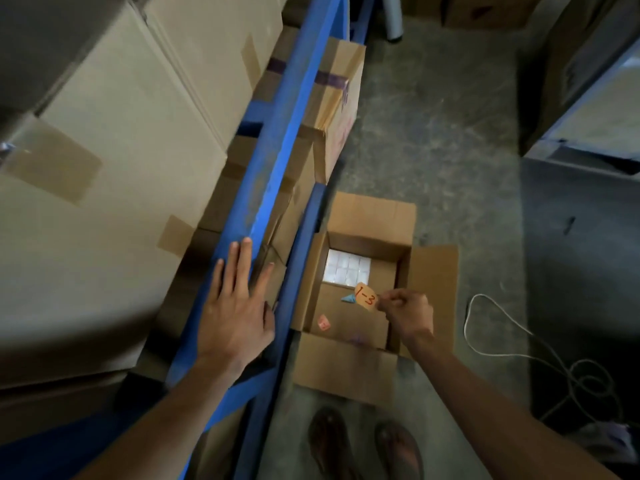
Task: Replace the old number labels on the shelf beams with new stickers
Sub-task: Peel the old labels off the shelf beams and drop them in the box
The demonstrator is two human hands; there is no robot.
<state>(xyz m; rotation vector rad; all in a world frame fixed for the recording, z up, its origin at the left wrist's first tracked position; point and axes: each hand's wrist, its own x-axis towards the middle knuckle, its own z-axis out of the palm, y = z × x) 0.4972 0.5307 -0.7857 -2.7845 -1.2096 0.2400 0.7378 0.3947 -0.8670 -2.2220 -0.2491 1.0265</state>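
Right hand [408, 315] pinches the orange "1-3" label [366, 296] by one edge, over the open carton [360, 299]. Left hand [239, 306] lies flat, empty, on the blue beam [273, 161] left of carton. Risk: loose label curling, sticking to fingers.

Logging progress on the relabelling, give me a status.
Left hand flat on blue beam. Right hand pinching orange 1-3 label over open box. Nothing blocking the beam.
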